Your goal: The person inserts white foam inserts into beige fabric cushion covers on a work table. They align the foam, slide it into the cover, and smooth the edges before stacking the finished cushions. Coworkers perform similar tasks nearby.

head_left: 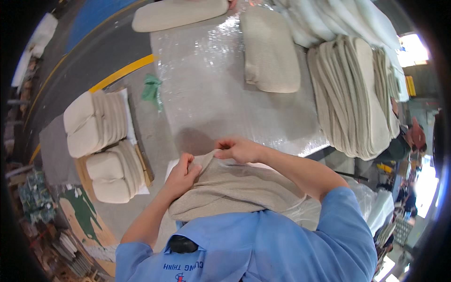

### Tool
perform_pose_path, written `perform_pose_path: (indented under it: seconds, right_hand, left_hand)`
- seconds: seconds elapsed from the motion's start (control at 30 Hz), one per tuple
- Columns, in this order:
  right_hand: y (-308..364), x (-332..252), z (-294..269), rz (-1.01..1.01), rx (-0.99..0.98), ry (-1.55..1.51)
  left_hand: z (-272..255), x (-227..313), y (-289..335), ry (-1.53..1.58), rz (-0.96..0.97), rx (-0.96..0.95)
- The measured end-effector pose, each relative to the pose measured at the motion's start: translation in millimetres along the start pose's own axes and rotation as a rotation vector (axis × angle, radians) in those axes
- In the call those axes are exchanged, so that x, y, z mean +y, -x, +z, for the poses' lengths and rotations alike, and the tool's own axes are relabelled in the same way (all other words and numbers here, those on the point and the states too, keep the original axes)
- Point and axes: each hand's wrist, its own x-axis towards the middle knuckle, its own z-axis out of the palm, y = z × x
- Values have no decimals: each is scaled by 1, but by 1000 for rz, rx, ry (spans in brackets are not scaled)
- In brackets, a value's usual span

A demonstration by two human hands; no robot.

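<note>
A beige fabric cushion cover (235, 188) lies bunched against my blue shirt, at the near edge of the plastic-covered table. My left hand (184, 175) pinches its upper left edge, fingers curled in. Just to the right, my right hand (238, 149) grips the same raised edge between thumb and fingers. Folds hide whether padding is inside the cover. Farther off on the table rests a flat beige cushion (271, 51), apart from both hands.
Clear plastic sheeting (202, 89) covers the table. At right stands a stack of beige cushions (347, 98), with white padding (338, 21) behind it. Cushion piles (105, 120) sit at left near a green scrap (151, 88). Another person's fingers touch a far cushion (181, 14).
</note>
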Motion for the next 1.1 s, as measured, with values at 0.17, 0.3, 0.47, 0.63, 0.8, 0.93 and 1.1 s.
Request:
perform_pose_path:
  seconds: [0.17, 0.3, 0.47, 0.63, 0.8, 0.93, 1.1]
  right_hand:
    - [28, -2, -28, 214, -187, -15]
    - [51, -21, -39, -145, 175, 856]
    - [57, -15, -55, -320, 305, 551]
    - [53, 32, -75, -97, 280, 720]
    - [15, 47, -97, -187, 321, 846]
    - [14, 50, -87, -201, 403, 947]
    - [33, 45, -58, -45, 343, 814]
  left_hand:
    - [4, -16, -20, -65, 119, 18]
    - [7, -20, -25, -155, 180, 91]
    - [15, -43, -30, -299, 249, 98]
    - [18, -40, -31, -236, 271, 96]
    - [10, -43, -51, -336, 108, 103]
    - [1, -51, -45, -225, 130, 125]
    - [-11, -86, -11, 299, -150, 122]
